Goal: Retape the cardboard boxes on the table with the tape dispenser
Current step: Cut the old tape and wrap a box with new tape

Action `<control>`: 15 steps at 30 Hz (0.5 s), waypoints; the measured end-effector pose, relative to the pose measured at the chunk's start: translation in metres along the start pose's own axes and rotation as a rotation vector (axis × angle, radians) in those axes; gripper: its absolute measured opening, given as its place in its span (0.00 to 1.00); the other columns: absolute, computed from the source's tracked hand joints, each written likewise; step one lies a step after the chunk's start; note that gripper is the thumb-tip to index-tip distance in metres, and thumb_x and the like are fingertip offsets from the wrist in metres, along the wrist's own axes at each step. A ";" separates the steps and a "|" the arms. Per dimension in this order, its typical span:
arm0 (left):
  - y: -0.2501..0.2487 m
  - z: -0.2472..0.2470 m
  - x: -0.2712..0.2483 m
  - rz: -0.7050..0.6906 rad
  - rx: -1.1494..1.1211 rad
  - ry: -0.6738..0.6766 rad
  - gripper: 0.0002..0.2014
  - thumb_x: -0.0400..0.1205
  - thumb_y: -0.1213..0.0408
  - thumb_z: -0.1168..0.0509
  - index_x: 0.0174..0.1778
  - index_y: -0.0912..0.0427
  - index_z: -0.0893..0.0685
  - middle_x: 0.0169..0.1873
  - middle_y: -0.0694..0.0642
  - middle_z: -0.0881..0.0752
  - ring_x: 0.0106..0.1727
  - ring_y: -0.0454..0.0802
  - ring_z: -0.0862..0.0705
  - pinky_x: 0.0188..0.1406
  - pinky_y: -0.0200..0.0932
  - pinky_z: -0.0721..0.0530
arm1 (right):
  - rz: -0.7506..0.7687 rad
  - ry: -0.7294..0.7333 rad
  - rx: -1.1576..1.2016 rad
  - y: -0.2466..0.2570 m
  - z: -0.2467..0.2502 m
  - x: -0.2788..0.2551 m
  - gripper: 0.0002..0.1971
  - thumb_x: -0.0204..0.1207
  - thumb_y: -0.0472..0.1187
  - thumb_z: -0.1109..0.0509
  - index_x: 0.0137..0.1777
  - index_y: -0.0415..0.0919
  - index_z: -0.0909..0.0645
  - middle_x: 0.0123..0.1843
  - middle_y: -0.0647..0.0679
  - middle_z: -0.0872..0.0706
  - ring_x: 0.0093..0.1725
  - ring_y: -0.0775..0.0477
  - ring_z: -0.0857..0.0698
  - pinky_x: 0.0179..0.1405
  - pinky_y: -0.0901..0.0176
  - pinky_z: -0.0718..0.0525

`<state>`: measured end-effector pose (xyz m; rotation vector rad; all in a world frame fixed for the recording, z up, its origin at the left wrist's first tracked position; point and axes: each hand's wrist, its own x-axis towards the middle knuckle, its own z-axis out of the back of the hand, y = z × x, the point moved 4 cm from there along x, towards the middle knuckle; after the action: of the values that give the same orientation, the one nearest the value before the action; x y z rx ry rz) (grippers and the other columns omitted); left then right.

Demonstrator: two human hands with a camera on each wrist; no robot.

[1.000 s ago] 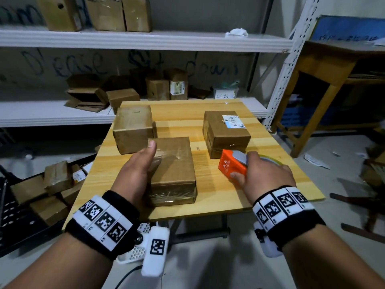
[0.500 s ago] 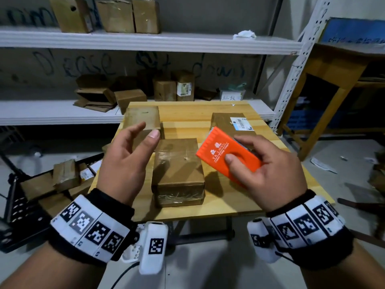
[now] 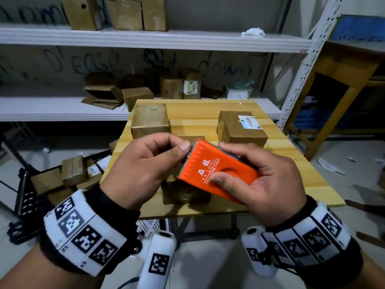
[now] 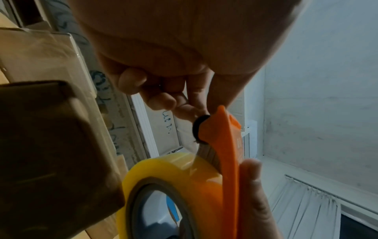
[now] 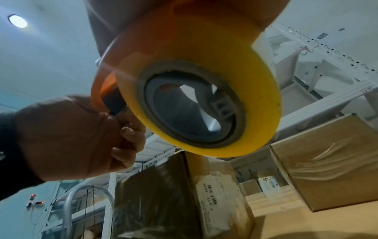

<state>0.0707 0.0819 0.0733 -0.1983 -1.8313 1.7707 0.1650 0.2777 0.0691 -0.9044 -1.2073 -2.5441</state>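
My right hand (image 3: 220,163) grips the orange tape dispenser (image 3: 200,170) in the air above the table's front, thumb on its flat face. Its yellow tape roll (image 5: 204,97) hangs underneath. My left hand (image 3: 181,150) pinches at the dispenser's toothed edge, thumb and forefinger on the tape end by the black roller (image 4: 197,127); the clear tape itself is hard to make out. Three cardboard boxes stand on the wooden table (image 3: 291,163): one back left (image 3: 150,119), one back right with a white label (image 3: 239,130), and a near one (image 3: 185,195) mostly hidden under my hands.
White metal shelves (image 3: 145,40) behind the table carry more boxes. A black crate (image 3: 31,197) with several boxes sits on the floor at the left. A wooden bench (image 3: 343,80) stands at the right. Paper scraps lie on the floor.
My right hand lifted the dispenser off the table and turned its flat face up. My left hand left the near box and came up to pinch at the toothed edge.
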 end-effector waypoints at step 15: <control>0.011 -0.005 -0.002 -0.090 0.430 -0.195 0.08 0.85 0.57 0.29 0.41 0.50 0.12 0.34 0.46 0.09 0.34 0.40 0.13 0.35 0.42 0.17 | 0.016 0.087 -0.138 -0.005 0.012 0.011 0.32 0.72 0.72 0.26 0.70 0.55 0.11 0.61 0.62 0.08 0.55 0.66 0.09 0.54 0.71 0.12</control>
<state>0.0718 0.0860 0.0620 0.2276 -1.5076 2.1256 0.1596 0.2912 0.0786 -0.8171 -1.0070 -2.6509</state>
